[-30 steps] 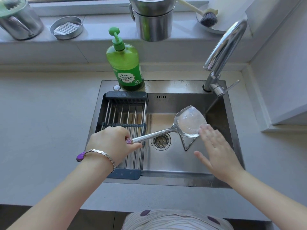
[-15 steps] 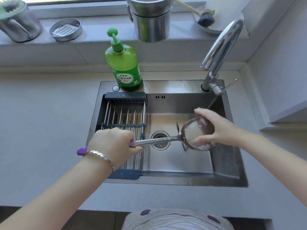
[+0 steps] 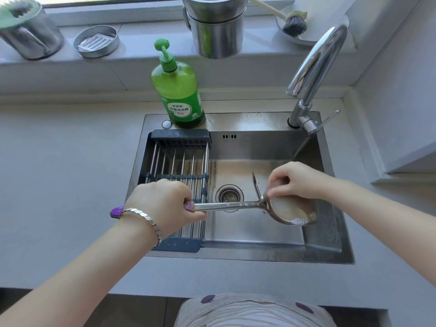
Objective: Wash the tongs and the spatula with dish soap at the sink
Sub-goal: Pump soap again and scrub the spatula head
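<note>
1. Spatula (image 3: 250,205) lies level over the sink (image 3: 330,232); I see my left grip (image 3: 162,204) clenched around its handle.
2. My right grip (image 3: 297,182) clasps the soapy blade.
3. Tongs (image 3: 256,185) lie just beneath the right grip.

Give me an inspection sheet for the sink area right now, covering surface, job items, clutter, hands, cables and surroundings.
Surface: grey countertop around a steel sink.
Job's things: spatula held over the basin, suds on its blade; tongs lie on the sink floor; dish soap bottle upright on the sink's back rim.
Clutter: drying rack across the sink's left side; steel pots, a round tin and a brush on the sill.
Hands: left hand grips the spatula handle; right hand rubs the blade.
Cables: nothing seen.
Surroundings: faucet, no clear stream visible.
</note>
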{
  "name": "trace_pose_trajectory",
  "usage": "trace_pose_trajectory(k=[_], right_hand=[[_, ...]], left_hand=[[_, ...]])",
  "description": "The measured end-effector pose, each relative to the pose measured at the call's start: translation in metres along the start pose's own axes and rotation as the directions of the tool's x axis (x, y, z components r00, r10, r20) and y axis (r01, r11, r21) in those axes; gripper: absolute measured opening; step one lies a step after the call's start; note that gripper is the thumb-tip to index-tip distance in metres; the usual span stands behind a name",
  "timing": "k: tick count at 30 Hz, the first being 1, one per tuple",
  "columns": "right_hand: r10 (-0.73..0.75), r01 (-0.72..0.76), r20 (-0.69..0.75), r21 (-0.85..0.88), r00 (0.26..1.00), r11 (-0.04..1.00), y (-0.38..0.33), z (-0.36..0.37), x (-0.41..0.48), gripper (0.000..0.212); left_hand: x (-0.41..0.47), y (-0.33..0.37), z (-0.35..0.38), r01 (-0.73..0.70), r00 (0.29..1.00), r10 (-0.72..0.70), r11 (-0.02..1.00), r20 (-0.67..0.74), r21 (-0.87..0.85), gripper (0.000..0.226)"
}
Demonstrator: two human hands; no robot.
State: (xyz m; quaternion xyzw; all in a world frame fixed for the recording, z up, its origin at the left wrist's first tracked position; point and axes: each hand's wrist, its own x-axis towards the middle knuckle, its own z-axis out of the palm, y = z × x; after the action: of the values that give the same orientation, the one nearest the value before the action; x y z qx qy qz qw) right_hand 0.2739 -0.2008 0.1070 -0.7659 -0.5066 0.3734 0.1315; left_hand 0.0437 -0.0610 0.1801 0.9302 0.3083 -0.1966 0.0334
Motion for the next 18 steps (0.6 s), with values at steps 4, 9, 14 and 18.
trace_pose_trajectory(k=[4,9,14,18], right_hand=[[0.009,0.022,0.084,-0.361,0.996,0.932,-0.005,0.016,-0.006,0.044],[0.151,-0.161,-0.124,-0.083,0.981,0.983,0.013,0.019,0.001,0.041],[0.358,-0.288,-0.117,0.392,0.926,0.874,0.023,0.011,0.000,0.025],[0.566,-0.383,0.011,0.748,0.824,0.543,0.033,0.024,-0.007,0.030]], left_hand=[[0.003,0.008,0.001,-0.049,0.999,0.047,0.997,0.026,0.060,0.042],[0.005,0.010,0.000,-0.065,0.998,0.064,0.995,0.021,0.072,0.044],[0.011,0.010,0.006,0.018,0.995,-0.006,0.993,0.101,-0.114,0.045],[0.014,0.010,0.015,0.110,0.983,-0.079,0.976,0.164,-0.189,0.046]])
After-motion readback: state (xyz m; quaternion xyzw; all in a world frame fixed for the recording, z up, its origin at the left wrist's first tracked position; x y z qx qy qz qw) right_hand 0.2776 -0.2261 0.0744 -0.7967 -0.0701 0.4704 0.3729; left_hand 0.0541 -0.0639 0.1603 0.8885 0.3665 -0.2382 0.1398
